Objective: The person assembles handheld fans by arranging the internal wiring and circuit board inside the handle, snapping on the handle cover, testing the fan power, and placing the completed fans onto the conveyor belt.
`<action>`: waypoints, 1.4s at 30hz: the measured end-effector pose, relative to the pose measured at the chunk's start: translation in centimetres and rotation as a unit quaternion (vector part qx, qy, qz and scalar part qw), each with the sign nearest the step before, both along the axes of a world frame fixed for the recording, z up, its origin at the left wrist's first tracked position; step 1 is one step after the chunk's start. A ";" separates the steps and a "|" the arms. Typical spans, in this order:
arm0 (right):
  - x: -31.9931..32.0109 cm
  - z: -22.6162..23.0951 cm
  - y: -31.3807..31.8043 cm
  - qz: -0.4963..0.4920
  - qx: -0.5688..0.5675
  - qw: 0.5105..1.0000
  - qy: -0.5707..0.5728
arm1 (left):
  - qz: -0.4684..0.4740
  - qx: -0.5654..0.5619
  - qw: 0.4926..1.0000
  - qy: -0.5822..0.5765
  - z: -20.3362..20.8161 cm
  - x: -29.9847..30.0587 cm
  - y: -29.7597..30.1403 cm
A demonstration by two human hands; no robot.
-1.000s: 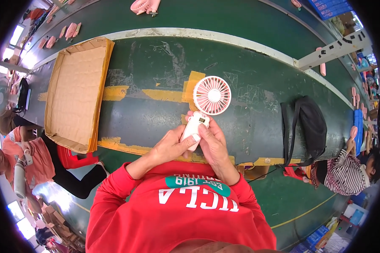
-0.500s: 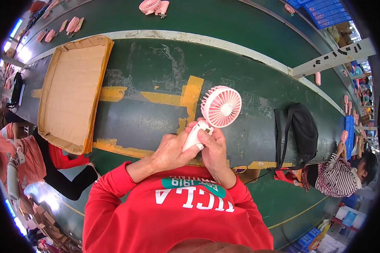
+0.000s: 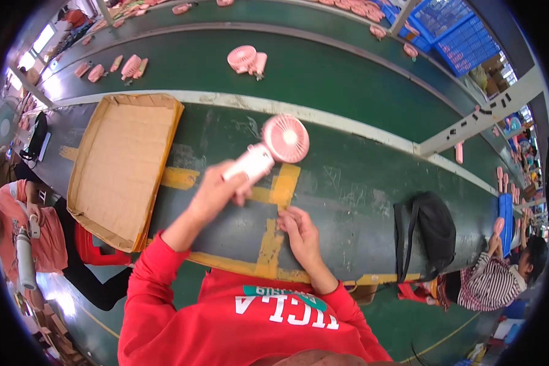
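A pink handheld fan [image 3: 285, 138] with a round ribbed head and a pale handle is held up over the workbench. My left hand [image 3: 216, 190] is closed round the lower end of its handle, and the fan head points away to the upper right. Apart from the fan, my right hand [image 3: 300, 235] hovers near the bench's front, beside a strip of yellow tape [image 3: 285, 186]. Its fingers are loosely bent, and nothing shows in them. At my left lies a shallow cardboard tray [image 3: 119, 165] with no fans visible in it.
A black bag [image 3: 432, 235] rests on the bench at the right. Beyond a pale rail [image 3: 348, 125], more pink fans [image 3: 244, 60] lie on a green belt. Blue crates [image 3: 463, 46] stand at the far right. A person in striped clothing [image 3: 491, 277] sits at the right, another at the left.
My right hand has let go of the fan and dropped back from it. My left hand has carried the fan forward and left. The view has tilted up, showing more of the belt.
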State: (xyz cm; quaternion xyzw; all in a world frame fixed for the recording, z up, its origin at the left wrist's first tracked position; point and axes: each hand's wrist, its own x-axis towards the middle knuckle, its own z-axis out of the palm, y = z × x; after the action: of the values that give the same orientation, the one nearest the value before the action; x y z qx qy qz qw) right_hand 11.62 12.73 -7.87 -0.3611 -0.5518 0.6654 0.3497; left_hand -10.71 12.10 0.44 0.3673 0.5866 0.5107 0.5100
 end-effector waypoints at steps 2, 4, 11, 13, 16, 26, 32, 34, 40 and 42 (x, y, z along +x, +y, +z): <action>0.0 -0.5 -0.2 -0.013 0.047 0.997 -0.067 | 0.086 0.069 0.969 0.220 1.3 -3.7 3.2; -0.5 0.1 -0.5 -0.013 0.077 0.994 -0.080 | 0.195 0.104 0.821 0.527 1.9 -7.4 6.5; -0.7 -0.2 -0.6 -0.075 0.085 0.989 -0.096 | 0.265 0.040 0.615 0.741 -2.3 -17.7 19.9; -0.9 -0.4 -0.5 -0.073 0.098 0.988 -0.098 | 0.234 -0.005 0.647 0.726 -5.5 -21.0 22.0; -1.4 -0.1 -0.2 -0.054 0.123 0.987 -0.091 | 0.115 0.062 0.619 0.775 -10.8 -26.4 21.0; 3.4 1.4 -0.5 -0.148 0.200 0.962 -0.114 | 0.133 0.160 0.698 0.685 -8.5 -15.0 15.8; 16.1 4.5 -0.3 -0.385 0.251 0.840 -0.289 | 0.072 0.180 0.799 0.569 -8.0 -6.0 7.1; 21.2 3.1 -1.0 -0.459 0.292 0.755 -0.365 | 0.055 0.170 0.853 0.490 -8.1 -3.4 5.4; 30.1 -0.4 -4.8 -0.547 0.075 0.767 -0.329 | -0.039 0.188 0.916 0.352 -6.5 3.4 2.1; 29.5 -0.6 -5.3 -0.542 0.081 0.762 -0.345 | -0.079 0.216 0.900 0.369 -6.4 5.6 1.4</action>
State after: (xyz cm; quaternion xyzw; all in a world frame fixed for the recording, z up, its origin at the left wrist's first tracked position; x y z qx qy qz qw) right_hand 41.16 7.47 -8.43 -0.7756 -0.3993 0.1474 0.4662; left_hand -5.07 13.50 -5.97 0.6761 0.5767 0.4107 0.2038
